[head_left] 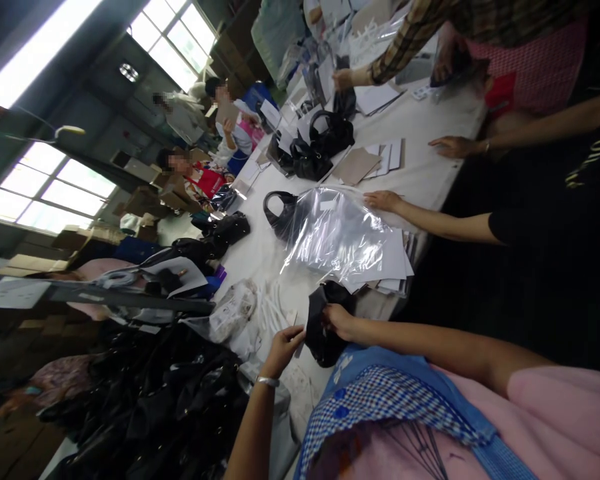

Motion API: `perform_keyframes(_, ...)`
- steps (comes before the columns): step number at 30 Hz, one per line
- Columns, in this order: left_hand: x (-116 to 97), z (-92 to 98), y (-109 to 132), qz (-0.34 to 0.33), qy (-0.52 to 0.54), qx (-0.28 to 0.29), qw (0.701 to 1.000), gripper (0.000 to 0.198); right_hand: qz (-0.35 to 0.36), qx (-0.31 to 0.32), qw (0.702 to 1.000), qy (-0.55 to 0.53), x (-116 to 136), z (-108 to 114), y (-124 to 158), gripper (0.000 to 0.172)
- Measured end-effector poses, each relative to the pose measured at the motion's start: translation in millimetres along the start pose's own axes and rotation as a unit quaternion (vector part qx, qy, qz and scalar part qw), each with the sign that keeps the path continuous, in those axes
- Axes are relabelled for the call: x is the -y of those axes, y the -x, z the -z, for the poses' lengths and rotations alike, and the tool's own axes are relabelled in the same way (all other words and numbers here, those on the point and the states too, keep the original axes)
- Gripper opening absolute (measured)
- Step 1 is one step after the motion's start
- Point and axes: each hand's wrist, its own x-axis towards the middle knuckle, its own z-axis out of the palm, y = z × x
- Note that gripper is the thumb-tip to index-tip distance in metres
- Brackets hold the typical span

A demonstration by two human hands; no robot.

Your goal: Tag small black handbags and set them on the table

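Note:
A black handbag (316, 330) lies at the near side of the white table, right in front of my apron. My right hand (341, 321) has its fingers curled into the top of this bag and grips it. On the other side, my left hand (284, 350), with a bracelet at the wrist, is closed in a pinch close to the bag's edge. A small pale piece (300, 345), too small to make out, shows at its fingertips. Beyond the bag, clear plastic sheets (337, 230) lie over a stack of white and grey sheets (393, 257).
White strips (270, 310) and a plastic-wrapped bundle (235, 310) lie to the left. A large heap of black bags (170, 400) fills the lower left. Co-workers' hands (384, 200) rest along the table's right edge. More black handbags (325, 143) stand farther up the table (430, 177).

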Motion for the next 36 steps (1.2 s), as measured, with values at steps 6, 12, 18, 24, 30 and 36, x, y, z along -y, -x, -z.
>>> perform_keyframes(6, -9.3, -18.5, -22.2, -0.054, 0.142, 0.035, 0.988, 0.044, 0.080, 0.025, 0.977, 0.194, 19.5, 19.1, 30.3, 0.021)
perform_keyframes(12, 0.9, -28.2, -41.1, -0.067, 0.199, 0.066, 0.975, 0.046, 0.127, 0.088, 0.909, 0.386, 39.4, 20.7, 42.3, 0.028)
perform_keyframes(18, 20.4, -15.4, -30.1, -0.120, 0.186, 0.074, 0.973, 0.043, 0.084, 0.114, 0.869, 0.474, 35.2, 17.3, 47.2, 0.038)
perform_keyframes(24, 36.5, -10.6, -19.8, -0.165, 0.167, 0.070, 0.970, 0.039, 0.053, 0.077, 0.820, 0.564, 27.3, 9.7, 45.5, 0.030)
perform_keyframes(30, 53.3, -13.3, -18.5, -0.202, 0.213, 0.096, 0.951, 0.038, 0.049, 0.021, 0.804, 0.592, 38.2, 9.9, 51.2, 0.029)
perform_keyframes(36, 52.7, -14.2, -18.7, -0.180, 0.285, 0.083, 0.938, 0.046, -0.017, 0.047, 0.927, 0.371, 52.4, -17.3, 80.5, 0.038)
